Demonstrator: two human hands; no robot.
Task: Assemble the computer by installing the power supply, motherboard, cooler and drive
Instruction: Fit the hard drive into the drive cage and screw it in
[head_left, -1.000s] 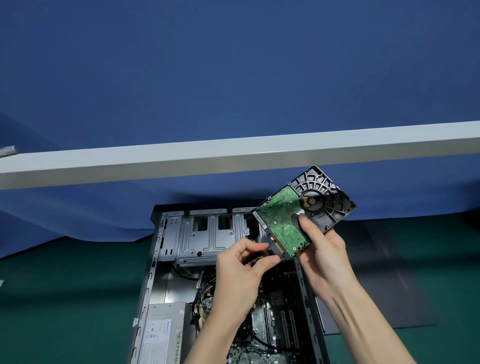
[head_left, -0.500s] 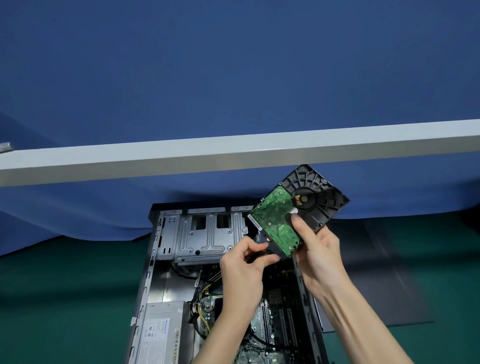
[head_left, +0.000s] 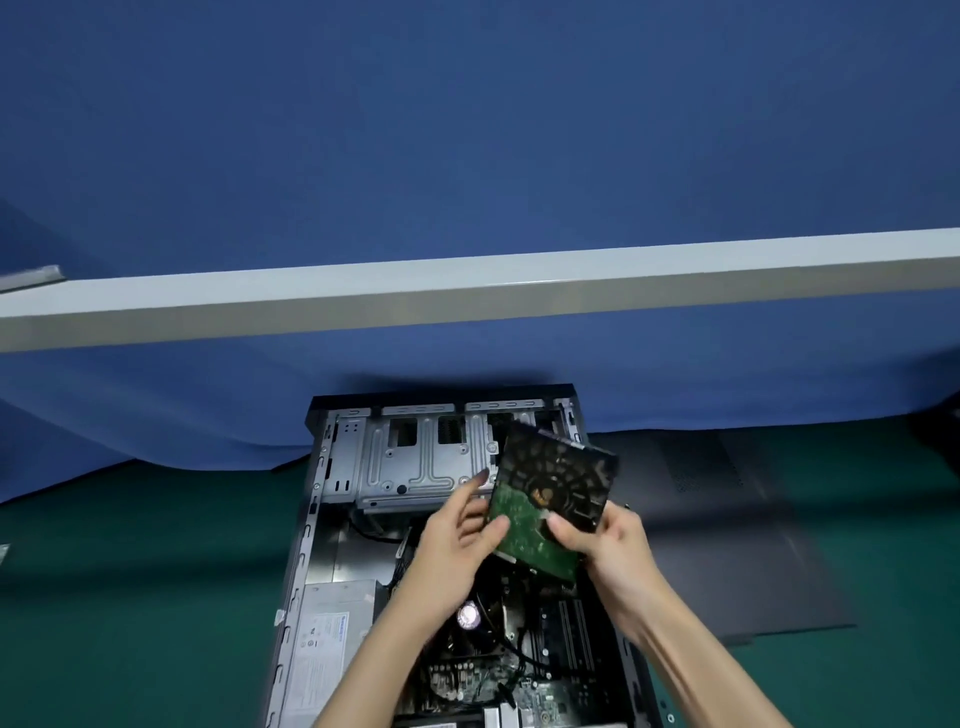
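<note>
The power supply (head_left: 332, 631) is sitting in the left part of the case (head_left: 310, 525). Over the case's middle, the left hand (head_left: 454, 545) is pinching the left edge of the tilted drive (head_left: 558, 493), thumb lying on its green board. The right hand (head_left: 615, 543) is gripping its right edge.

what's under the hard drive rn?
The hard drive, held by the left hand and right hand, is over the open case. Below: motherboard. Covered: the drive cage's right end, the board's top edge.

electronics workbench: green mat (head_left: 130, 597), blue backdrop cloth (head_left: 467, 130)
</note>
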